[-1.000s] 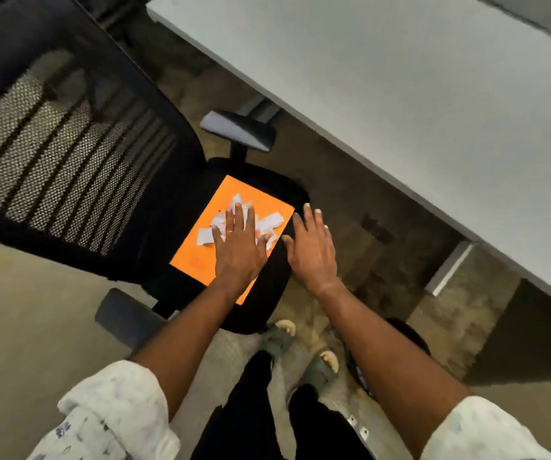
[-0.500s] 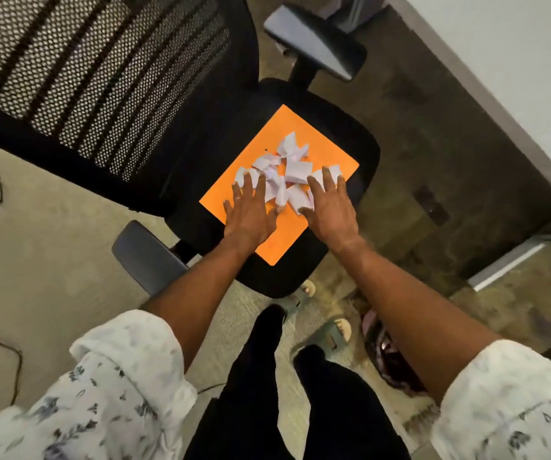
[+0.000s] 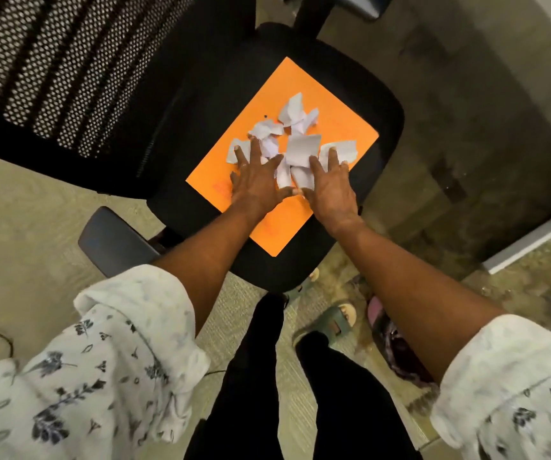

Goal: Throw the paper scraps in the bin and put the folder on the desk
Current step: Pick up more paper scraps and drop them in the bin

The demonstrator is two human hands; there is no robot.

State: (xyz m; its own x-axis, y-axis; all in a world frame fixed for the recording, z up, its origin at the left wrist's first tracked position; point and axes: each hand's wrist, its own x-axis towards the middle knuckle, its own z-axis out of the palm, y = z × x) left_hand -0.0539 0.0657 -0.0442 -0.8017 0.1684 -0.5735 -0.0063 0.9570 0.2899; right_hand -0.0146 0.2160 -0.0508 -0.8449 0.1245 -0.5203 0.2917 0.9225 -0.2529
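Resting flat with fingers spread, the left hand (image 3: 256,185) lies on the orange folder (image 3: 337,127), its fingertips on the near left edge of the pile of white paper scraps (image 3: 295,141); it grips nothing. Between the hands, the scraps sit loose and crumpled in the folder's middle, and the folder lies on the black seat of the office chair (image 3: 201,104). On the right, the right hand (image 3: 330,190) is likewise open and flat, thumb almost meeting the other thumb, fingers over the pile's near right side, holding nothing. Scooping from only the near side would likely push light pieces over the folder's far edge onto the seat or floor. Pressing hard might also slide the folder off the seat.
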